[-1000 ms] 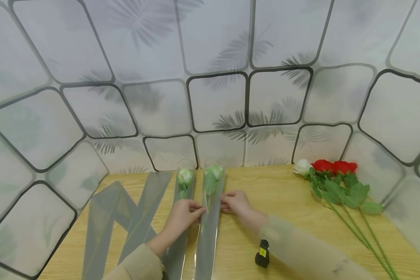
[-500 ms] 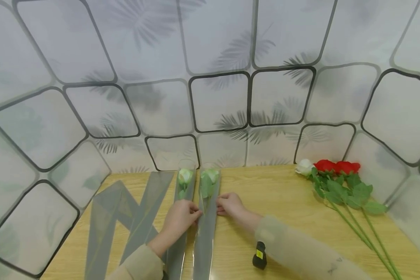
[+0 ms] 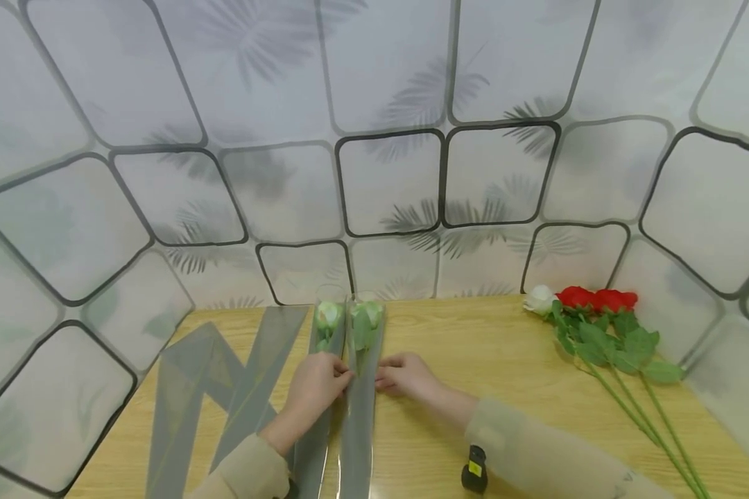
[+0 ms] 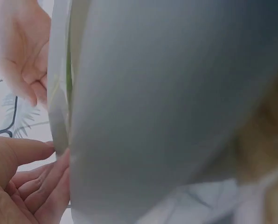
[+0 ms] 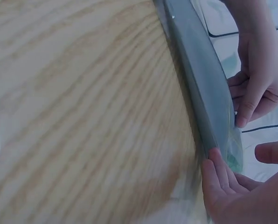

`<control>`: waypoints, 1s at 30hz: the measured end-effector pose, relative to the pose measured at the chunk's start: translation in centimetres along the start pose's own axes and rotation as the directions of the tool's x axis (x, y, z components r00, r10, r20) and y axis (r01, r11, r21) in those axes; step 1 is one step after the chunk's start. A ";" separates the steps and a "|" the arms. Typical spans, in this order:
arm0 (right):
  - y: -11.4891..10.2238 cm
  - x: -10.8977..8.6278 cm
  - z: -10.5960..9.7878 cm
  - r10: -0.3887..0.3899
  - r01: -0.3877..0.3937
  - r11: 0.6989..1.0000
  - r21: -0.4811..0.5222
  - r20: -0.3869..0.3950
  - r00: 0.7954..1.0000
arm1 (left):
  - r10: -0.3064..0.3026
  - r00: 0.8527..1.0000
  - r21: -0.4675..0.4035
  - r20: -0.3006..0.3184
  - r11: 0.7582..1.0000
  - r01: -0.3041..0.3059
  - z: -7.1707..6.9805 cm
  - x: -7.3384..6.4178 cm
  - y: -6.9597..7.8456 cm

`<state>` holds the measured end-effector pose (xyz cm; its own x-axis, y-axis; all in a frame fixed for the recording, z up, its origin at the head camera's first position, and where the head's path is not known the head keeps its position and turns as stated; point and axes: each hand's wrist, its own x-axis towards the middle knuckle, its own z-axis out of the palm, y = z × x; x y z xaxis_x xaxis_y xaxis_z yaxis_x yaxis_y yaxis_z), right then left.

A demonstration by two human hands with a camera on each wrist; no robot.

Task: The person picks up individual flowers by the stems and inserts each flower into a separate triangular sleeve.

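Note:
A white rose [image 3: 369,314] with green leaves lies inside a long flower sleeve [image 3: 357,436], clear in front and grey behind. My left hand [image 3: 318,380] pinches the sleeve's left edge between thumb and fingers, as the left wrist view shows. On the opposite edge, my right hand [image 3: 408,378] touches the sleeve with extended fingertips; its thumb stands apart from it in the right wrist view. Close along the left side is another sleeved white rose [image 3: 329,316], its sleeve [image 3: 312,450] partly hidden by my left hand and forearm.
Several flat grey sleeves [image 3: 177,416] overlap at the left of the wooden table [image 3: 462,333]. At the right lie a loose white rose [image 3: 539,299] and red roses [image 3: 596,299] with long green stems. A patterned curtain [image 3: 387,180] rises behind the table.
The sleeve with its rose has slid left, up close to the other sleeved rose. Both hands have shifted left along with it. The loose roses and flat sleeves stay put.

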<state>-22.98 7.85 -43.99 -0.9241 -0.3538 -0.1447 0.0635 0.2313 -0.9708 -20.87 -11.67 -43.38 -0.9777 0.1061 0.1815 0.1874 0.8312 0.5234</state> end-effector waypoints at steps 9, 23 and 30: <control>-1.2 0.7 0.2 0.037 -0.038 0.999 -0.029 -0.036 0.999 | 0.049 0.999 0.098 0.012 0.994 -0.050 -0.7 0.2 0.5; -0.6 1.5 0.3 0.041 -0.038 0.995 0.093 -0.022 0.999 | -0.039 0.999 0.239 0.019 0.970 0.033 -1.0 0.2 0.7; -0.3 1.2 -0.1 -0.025 0.026 0.993 -0.115 0.011 1.000 | -0.026 0.999 0.227 0.031 0.974 0.018 -1.3 0.0 0.7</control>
<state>-24.14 7.49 -43.80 -0.9213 -0.3690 -0.1227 -0.0041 0.3247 -0.9458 -20.64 -11.77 -41.90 -0.9847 0.1014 0.1417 0.1429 0.9351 0.3244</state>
